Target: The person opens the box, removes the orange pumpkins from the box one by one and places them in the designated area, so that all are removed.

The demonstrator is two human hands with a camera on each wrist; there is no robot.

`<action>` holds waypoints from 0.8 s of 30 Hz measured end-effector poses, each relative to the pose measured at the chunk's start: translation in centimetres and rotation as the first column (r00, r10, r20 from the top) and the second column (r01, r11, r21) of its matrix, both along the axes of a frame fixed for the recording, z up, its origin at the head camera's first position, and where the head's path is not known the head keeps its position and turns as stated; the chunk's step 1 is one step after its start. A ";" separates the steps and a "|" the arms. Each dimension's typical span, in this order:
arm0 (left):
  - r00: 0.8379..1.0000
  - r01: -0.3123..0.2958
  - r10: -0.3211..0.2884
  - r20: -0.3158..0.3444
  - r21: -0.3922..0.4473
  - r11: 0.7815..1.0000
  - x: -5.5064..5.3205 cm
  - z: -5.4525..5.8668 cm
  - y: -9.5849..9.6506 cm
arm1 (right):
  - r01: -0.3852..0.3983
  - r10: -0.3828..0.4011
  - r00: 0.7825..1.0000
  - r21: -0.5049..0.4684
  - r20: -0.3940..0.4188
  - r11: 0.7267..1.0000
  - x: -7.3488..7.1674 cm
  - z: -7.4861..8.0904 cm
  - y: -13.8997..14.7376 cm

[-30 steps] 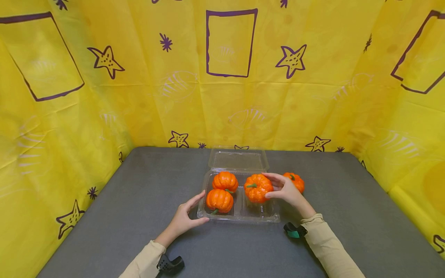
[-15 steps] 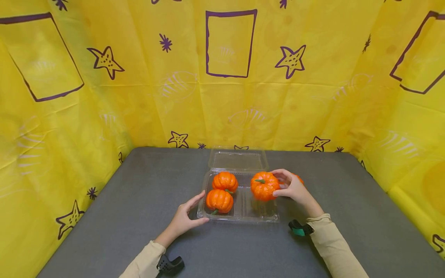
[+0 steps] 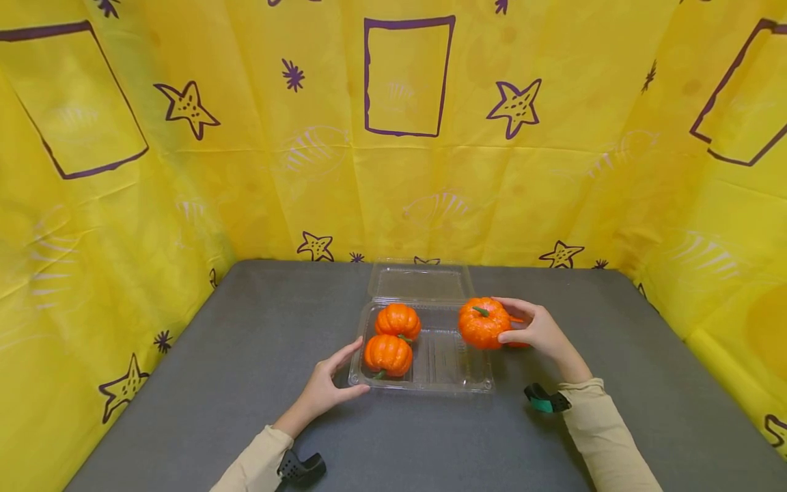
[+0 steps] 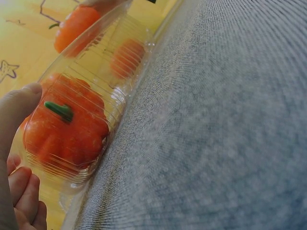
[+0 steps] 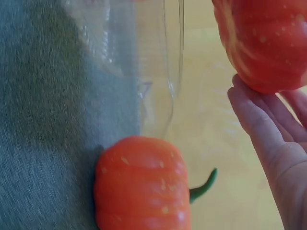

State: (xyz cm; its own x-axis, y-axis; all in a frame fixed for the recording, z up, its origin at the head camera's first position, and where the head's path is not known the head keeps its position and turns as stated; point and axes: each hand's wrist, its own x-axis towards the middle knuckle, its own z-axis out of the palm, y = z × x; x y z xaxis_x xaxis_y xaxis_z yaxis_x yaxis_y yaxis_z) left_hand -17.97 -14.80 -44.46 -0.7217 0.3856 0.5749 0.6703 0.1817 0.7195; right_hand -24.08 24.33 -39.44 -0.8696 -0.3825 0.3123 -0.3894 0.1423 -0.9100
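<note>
In the head view my right hand [image 3: 541, 333] grips an orange toy pumpkin [image 3: 482, 323] with a green stem, above the right edge of a clear plastic container [image 3: 445, 387]. My left hand [image 3: 327, 385], thumb and fingers spread, touches the container's left side and front corner. Two small pumpkins, one at the back [image 3: 398, 320] and one in front [image 3: 389, 356], lie in the left compartment. Another pumpkin [image 5: 144, 187] rests on the table beside the container in the right wrist view; the right hand and its pumpkin mostly hide it in the head view.
The container's hinged lid [image 3: 421, 282] lies folded back toward the rear of the grey table [image 3: 270, 314]. Yellow cloth [image 3: 406, 178] printed with stars and fish surrounds the table at the back and both sides. A black wrist strap [image 3: 301, 469] hangs under the left sleeve.
My right hand has lifted its pumpkin out of the right compartment and carried it rightward, covering most of the pumpkin on the table. The left hand and container have stayed put.
</note>
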 end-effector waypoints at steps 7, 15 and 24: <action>1.000 0.000 0.000 0.008 -0.007 1.000 0.0 -0.1 0.0 | 0.037 -0.037 0.999 0.019 0.011 0.999 0.1 0.4 0.9; 1.000 -0.003 0.003 0.001 -0.008 1.000 0.1 -0.1 0.0 | -0.037 0.037 0.999 -0.018 -0.028 0.999 0.3 1.0 2.1; 1.000 -0.001 0.001 -0.007 -0.012 1.000 0.0 0.0 0.0 | -0.145 0.140 0.988 -0.076 -0.067 0.986 0.3 1.0 3.8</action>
